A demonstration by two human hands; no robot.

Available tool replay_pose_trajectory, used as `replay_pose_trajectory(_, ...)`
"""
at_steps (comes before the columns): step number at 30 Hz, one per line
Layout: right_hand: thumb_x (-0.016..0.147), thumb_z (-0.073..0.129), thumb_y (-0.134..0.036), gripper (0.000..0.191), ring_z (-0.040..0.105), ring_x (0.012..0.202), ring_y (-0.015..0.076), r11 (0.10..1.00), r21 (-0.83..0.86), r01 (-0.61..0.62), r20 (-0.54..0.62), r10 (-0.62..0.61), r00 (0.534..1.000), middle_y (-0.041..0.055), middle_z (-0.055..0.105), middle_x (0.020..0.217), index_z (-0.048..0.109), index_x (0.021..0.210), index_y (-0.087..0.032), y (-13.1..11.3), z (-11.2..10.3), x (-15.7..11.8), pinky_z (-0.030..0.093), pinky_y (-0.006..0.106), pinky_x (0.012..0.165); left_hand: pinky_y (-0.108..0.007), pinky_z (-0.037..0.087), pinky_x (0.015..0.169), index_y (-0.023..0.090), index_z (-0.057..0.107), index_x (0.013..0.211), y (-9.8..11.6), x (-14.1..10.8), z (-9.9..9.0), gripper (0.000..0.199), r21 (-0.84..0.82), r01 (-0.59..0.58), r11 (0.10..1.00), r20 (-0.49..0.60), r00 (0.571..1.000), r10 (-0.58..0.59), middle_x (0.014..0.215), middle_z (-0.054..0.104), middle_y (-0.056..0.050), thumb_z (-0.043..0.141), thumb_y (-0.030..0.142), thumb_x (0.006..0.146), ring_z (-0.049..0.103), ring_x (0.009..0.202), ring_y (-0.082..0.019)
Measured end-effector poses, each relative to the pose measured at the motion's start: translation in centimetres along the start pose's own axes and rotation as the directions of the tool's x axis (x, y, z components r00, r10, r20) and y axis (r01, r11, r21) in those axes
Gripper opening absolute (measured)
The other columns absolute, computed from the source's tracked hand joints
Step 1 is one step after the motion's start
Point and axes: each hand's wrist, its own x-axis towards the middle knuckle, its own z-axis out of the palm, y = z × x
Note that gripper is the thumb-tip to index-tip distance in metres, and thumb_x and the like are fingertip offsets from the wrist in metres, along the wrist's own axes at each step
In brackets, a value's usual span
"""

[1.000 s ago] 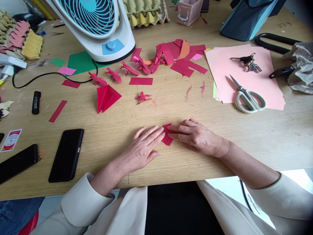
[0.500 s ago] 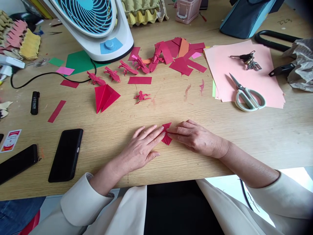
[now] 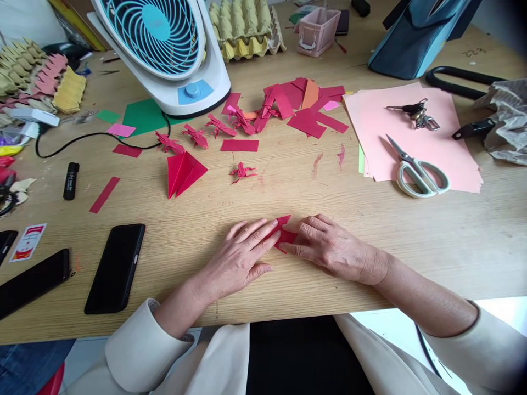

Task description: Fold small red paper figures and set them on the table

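A small piece of folded red paper [image 3: 285, 236] lies flat on the wooden table in front of me, partly covered by fingers. My left hand [image 3: 241, 255] rests on its left side, fingers stretched out and pressing it down, thumb apart on the wood. From the right, my right hand [image 3: 335, 249] holds a flap of the same paper with curled fingers; its thumb is hidden. Beyond them sits a small red folded figure [image 3: 242, 172]. A larger red folded paper shape [image 3: 185, 174] stands further left.
Several red folded figures [image 3: 220, 127] line up before a fan [image 3: 197, 93]. Red paper scraps [image 3: 307, 123] lie to their right. Scissors [image 3: 422, 175] and keys [image 3: 422, 115] rest on pink sheets [image 3: 379, 142]. At left are a phone [image 3: 115, 269] and a black marker [image 3: 71, 181].
My right fingers have shifted on the folded paper, and its right flap now spreads wider under them. My left hand stays flat on it. The whole view has tilted slightly.
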Motion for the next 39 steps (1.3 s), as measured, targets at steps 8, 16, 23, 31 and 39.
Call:
replay_pose_trajectory(8,0.102,0.042,-0.023,0.041,0.049,0.093,0.0247,1.0,0.015,-0.014,-0.018,0.014,1.0,0.014,0.059,0.108,0.055,0.141,-0.023,0.0,0.3,0.2,0.041,0.041,0.082,-0.05,0.026,0.115,0.02,0.05,0.142,-0.4,0.6,-0.3,0.054,0.044,-0.018,0.999,-0.004,1.0,0.019,0.16,0.036,-0.008,0.045,0.053,0.099,0.031,0.146,-0.03)
replay_pose_trajectory(16,0.101,0.044,-0.022,0.039,0.051,0.1,0.0254,0.998,0.061,-0.031,-0.023,0.032,0.999,0.0163,0.06,0.12,0.059,0.138,-0.023,0.0,0.3,0.1,0.041,0.041,0.085,-0.056,0.023,0.116,0.017,0.05,0.144,0.2,0.7,-0.1,0.066,0.111,-0.02,0.994,-0.021,1.0,0.023,0.158,0.039,-0.012,0.044,0.062,0.095,0.034,0.142,-0.036)
replay_pose_trajectory(23,0.096,0.053,-0.018,0.035,0.049,0.114,0.0281,0.994,0.106,-0.037,-0.006,0.038,0.999,0.0163,0.047,0.149,0.065,0.129,-0.02,0.3,0.3,0.3,0.043,0.045,0.095,-0.056,0.02,0.118,0.013,0.047,0.145,0.4,0.2,0.4,0.076,0.113,-0.008,0.994,-0.032,0.999,0.012,0.157,0.041,-0.014,0.04,0.068,0.093,0.028,0.146,-0.036)
replay_pose_trajectory(31,0.092,0.055,-0.013,0.036,0.05,0.111,0.0253,0.986,0.163,-0.017,0.016,0.014,1.0,0.0147,0.05,0.149,0.065,0.127,-0.018,0.5,0.1,1.0,0.045,0.044,0.097,-0.055,0.024,0.118,0.02,0.05,0.145,0.4,0.1,0.2,0.076,0.035,0.0,0.999,-0.102,0.995,0.003,0.146,0.051,-0.015,0.05,0.07,0.087,0.037,0.137,-0.035)
replay_pose_trajectory(39,0.091,0.056,-0.011,0.037,0.05,0.112,0.0263,0.988,0.148,-0.036,0.043,0.029,0.999,0.0158,0.05,0.148,0.066,0.125,-0.019,0.5,0.0,1.2,0.045,0.045,0.097,-0.056,0.023,0.116,0.018,0.046,0.148,1.1,-0.1,0.7,0.079,0.008,0.057,0.998,-0.106,0.993,-0.056,0.148,0.051,-0.014,0.045,0.07,0.089,0.035,0.139,-0.036)
